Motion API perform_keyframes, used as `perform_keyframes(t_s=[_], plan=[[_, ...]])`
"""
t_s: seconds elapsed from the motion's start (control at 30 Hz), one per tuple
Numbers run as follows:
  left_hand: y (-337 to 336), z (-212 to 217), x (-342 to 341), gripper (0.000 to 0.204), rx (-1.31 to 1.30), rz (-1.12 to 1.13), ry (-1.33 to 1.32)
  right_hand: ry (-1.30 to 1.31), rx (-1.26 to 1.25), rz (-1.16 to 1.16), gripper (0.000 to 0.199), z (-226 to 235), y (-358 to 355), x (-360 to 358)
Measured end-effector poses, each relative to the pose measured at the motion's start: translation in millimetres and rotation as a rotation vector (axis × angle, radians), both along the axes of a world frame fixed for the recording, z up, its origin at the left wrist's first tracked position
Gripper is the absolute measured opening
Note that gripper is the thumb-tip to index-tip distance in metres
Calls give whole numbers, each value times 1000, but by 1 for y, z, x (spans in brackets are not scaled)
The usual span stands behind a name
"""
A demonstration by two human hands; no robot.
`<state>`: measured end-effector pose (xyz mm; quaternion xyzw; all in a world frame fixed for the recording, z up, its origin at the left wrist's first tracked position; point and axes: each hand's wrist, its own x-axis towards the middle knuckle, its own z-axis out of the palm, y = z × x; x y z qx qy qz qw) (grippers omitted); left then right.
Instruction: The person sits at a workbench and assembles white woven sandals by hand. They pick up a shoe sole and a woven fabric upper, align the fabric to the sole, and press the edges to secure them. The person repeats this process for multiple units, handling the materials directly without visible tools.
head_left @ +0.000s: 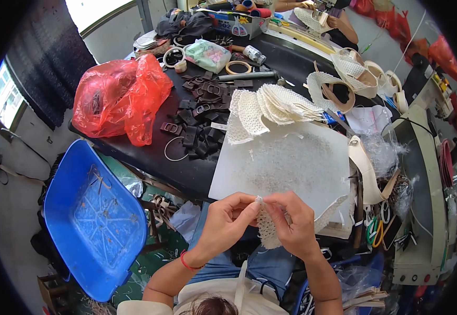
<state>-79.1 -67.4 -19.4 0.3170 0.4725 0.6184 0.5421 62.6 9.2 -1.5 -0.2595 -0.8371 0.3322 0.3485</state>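
Over the near edge of a white cutting board [228,178], both hands pinch the end of a cream woven mesh strip [270,231]. My left hand [229,218], with a red band at its wrist, has thumb and forefinger closed on the tip. Close beside it, my right hand [294,223] grips the same end, fingers bent. The strip hangs below the fingers and passes behind the right hand; its other end [331,212] curves out to the right over the board. A fanned stack of similar cream mesh pieces [278,105] lies at the board's far edge.
Dark buckled straps [202,110] lie left of the board, near a red plastic bag [121,97]. A blue basin [97,220] stands lower left. A metal hammer [247,76] and tape rolls lie behind; scissors [375,231] are at right. Another person's hand [333,22] works at a sewing machine.
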Motion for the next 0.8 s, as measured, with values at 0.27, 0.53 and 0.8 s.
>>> perform_keyframes(t_s=[0.27,0.53,0.8], plan=[[-2,4,3,19,-9,52,-43,91,-44,-49,17,-3,-7,-5],[-3,2,7,5,85,97,140,-52,438,-52,25,7,-2,-2],[0,15,5,5,238,207,773,-225,665,148,32,19,6,1]])
